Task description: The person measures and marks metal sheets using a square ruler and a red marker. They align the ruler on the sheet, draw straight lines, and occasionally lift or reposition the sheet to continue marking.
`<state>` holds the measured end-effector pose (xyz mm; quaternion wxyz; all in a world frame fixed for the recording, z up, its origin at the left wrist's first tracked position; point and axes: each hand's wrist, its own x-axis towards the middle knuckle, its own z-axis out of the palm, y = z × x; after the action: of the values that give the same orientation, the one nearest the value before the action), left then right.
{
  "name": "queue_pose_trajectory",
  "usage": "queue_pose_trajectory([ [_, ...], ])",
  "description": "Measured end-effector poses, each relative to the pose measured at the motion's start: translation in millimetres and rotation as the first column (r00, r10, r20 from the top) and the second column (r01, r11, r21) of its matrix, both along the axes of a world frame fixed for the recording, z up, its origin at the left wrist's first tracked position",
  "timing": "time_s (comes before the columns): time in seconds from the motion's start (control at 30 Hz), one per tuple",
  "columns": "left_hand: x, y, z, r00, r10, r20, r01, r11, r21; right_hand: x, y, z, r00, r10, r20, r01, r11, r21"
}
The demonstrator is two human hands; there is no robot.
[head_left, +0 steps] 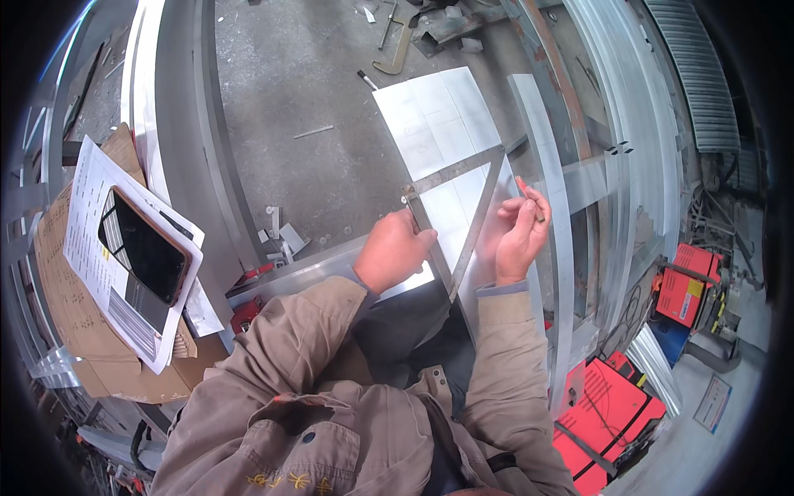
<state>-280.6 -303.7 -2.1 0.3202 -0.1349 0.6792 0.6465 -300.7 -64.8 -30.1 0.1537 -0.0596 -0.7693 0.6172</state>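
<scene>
A metal triangle square (pixel 477 223) lies across a shiny metal sheet (pixel 442 112) marked with faint lines. My left hand (pixel 394 250) is closed at the square's left bar, its thumb and fingers pinching near the bar; the fingertips are partly hidden. Over the sheet's right edge, beside the square's slanted bar, my right hand (pixel 523 233) is closed around a slim, pencil-like thing (pixel 520 184) with a reddish end. Its exact kind is hard to make out. At the sheet's far left corner lies a black-and-white marker (pixel 367 80).
Papers and a dark phone (pixel 145 248) rest on cardboard (pixel 62 306) at left. Long metal profiles (pixel 178 124) run along both sides. A clamp (pixel 397 54) lies on the floor beyond. Red machines (pixel 608 422) stand at lower right.
</scene>
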Motion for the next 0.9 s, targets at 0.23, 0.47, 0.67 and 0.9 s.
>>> queue_pose_trajectory([
  [0.23, 2.1, -0.4, -3.5, 0.999, -0.011, -0.030, 0.011, 1.000, -0.012, -40.2, -32.8, 57.1, 0.982, 0.173, 0.079, -0.179, 0.980, 0.081],
  [0.47, 0.1, -2.7, -4.3, 1.000, -0.020, -0.012, 0.020, 1.000, 0.009, -54.4, -37.3, 63.1, 0.967, 0.229, 0.114, -0.241, 0.964, 0.112],
  [0.67, 0.7, -2.7, -8.7, 0.999, -0.037, -0.023, 0.038, 0.999, 0.017, -50.9, -32.3, 53.4, 0.971, 0.200, 0.128, -0.213, 0.972, 0.103],
  [0.9, 0.4, -3.0, -10.3, 0.999, -0.037, -0.024, 0.038, 0.999, 0.011, -54.0, -35.0, 54.5, 0.959, 0.254, 0.129, -0.268, 0.957, 0.108],
])
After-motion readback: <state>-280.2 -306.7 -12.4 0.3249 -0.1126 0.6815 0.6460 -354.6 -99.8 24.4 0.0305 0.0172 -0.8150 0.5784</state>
